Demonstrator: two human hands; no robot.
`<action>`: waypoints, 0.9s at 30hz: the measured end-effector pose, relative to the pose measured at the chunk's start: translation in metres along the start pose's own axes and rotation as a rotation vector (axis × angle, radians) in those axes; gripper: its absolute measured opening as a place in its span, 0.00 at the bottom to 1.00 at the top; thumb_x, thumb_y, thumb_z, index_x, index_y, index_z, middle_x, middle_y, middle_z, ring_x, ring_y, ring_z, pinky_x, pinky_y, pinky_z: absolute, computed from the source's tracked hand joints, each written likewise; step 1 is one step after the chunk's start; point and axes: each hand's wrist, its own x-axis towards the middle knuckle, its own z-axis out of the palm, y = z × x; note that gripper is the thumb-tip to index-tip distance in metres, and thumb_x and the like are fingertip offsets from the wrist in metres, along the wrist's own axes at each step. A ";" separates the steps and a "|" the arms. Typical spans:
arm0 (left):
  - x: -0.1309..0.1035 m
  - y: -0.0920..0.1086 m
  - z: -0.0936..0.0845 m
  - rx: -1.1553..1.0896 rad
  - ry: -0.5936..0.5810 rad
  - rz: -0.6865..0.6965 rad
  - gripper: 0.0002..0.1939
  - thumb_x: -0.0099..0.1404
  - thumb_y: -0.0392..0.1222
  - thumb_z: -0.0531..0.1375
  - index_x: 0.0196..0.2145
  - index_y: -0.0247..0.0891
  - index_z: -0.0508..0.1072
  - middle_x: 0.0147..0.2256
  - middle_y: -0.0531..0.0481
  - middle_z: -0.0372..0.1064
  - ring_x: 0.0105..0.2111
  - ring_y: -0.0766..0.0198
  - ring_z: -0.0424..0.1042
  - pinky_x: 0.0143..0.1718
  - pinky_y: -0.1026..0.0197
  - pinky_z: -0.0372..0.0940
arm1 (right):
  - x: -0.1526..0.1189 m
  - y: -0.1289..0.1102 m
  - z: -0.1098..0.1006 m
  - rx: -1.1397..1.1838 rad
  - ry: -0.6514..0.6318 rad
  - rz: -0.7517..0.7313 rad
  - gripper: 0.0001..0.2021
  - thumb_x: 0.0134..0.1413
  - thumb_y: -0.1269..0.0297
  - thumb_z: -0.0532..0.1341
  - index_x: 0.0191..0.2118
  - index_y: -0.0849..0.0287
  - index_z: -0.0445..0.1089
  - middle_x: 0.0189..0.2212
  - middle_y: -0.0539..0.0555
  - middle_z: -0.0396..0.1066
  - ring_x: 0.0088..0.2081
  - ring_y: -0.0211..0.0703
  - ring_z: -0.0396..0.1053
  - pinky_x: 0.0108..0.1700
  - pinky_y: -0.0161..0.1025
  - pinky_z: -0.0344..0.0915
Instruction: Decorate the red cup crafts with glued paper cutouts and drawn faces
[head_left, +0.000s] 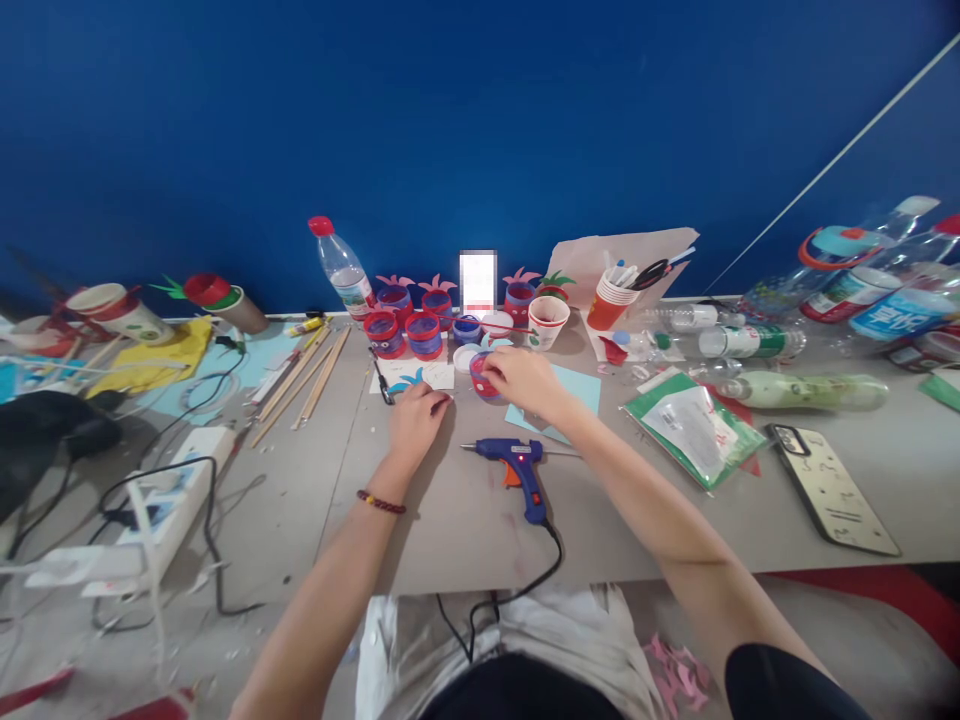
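Observation:
My right hand (521,380) has its fingers closed at the rim of a small red-and-blue cup (478,378). My left hand (417,420) rests on the table, fingertips pinched together; whatever may be in them is too small to make out. Just behind it a blue paper leaf cutout (409,380) lies on white paper, beside black-handled scissors or a similar dark tool (381,378). In front of both hands a blue glue gun (521,458) lies on its side, its small light lit. Light blue paper (585,392) lies partly under my right wrist.
Several decorated cups (384,334), a bottle (341,268) and a bright screen (478,284) stand behind. Wooden sticks (322,380) and a power strip (176,510) lie left. A pen cup (606,300), a green packet (697,425), bottles (806,390) and a phone (834,488) occupy the right.

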 end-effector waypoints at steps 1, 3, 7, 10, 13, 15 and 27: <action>0.000 0.000 0.000 0.010 0.004 0.006 0.13 0.67 0.42 0.54 0.36 0.39 0.80 0.34 0.44 0.70 0.40 0.53 0.69 0.39 0.55 0.61 | 0.000 -0.001 0.000 -0.003 -0.003 0.003 0.14 0.64 0.65 0.51 0.41 0.57 0.75 0.40 0.54 0.73 0.38 0.43 0.70 0.32 0.36 0.55; 0.000 0.000 0.001 0.022 0.016 0.018 0.14 0.67 0.42 0.54 0.36 0.39 0.79 0.34 0.44 0.70 0.40 0.53 0.69 0.40 0.56 0.61 | 0.000 -0.001 -0.002 -0.009 -0.009 0.007 0.15 0.63 0.65 0.50 0.41 0.57 0.75 0.40 0.54 0.73 0.38 0.43 0.70 0.31 0.36 0.54; 0.000 -0.001 0.003 0.012 0.044 0.016 0.14 0.68 0.40 0.52 0.35 0.37 0.77 0.35 0.43 0.71 0.41 0.53 0.68 0.40 0.55 0.61 | -0.002 -0.001 -0.003 -0.025 -0.021 -0.001 0.13 0.61 0.67 0.51 0.36 0.57 0.74 0.37 0.54 0.73 0.36 0.42 0.69 0.29 0.36 0.51; 0.000 0.000 0.003 0.002 0.053 0.012 0.13 0.67 0.39 0.52 0.34 0.37 0.76 0.35 0.43 0.70 0.41 0.53 0.68 0.40 0.55 0.61 | -0.003 0.002 -0.001 -0.024 -0.025 -0.015 0.11 0.57 0.69 0.54 0.32 0.58 0.74 0.33 0.55 0.72 0.34 0.43 0.68 0.28 0.37 0.49; 0.000 0.002 0.002 -0.046 0.080 0.004 0.11 0.66 0.39 0.53 0.32 0.37 0.75 0.34 0.44 0.69 0.39 0.53 0.67 0.39 0.55 0.60 | -0.002 0.007 0.002 0.000 -0.022 -0.023 0.10 0.54 0.70 0.55 0.30 0.58 0.73 0.32 0.56 0.72 0.33 0.44 0.67 0.28 0.37 0.49; 0.000 0.004 0.000 -0.120 0.108 -0.016 0.09 0.64 0.38 0.54 0.31 0.38 0.74 0.32 0.45 0.69 0.38 0.55 0.67 0.38 0.56 0.60 | -0.001 0.009 0.005 0.014 -0.012 -0.020 0.10 0.55 0.71 0.55 0.30 0.58 0.73 0.32 0.56 0.73 0.32 0.43 0.67 0.27 0.37 0.48; 0.000 0.022 -0.009 -1.269 0.014 -0.503 0.13 0.48 0.48 0.69 0.27 0.36 0.75 0.23 0.55 0.65 0.22 0.71 0.59 0.26 0.64 0.56 | -0.002 -0.001 0.005 0.275 0.037 -0.190 0.10 0.58 0.69 0.58 0.44 0.56 0.72 0.36 0.52 0.74 0.38 0.40 0.67 0.35 0.34 0.56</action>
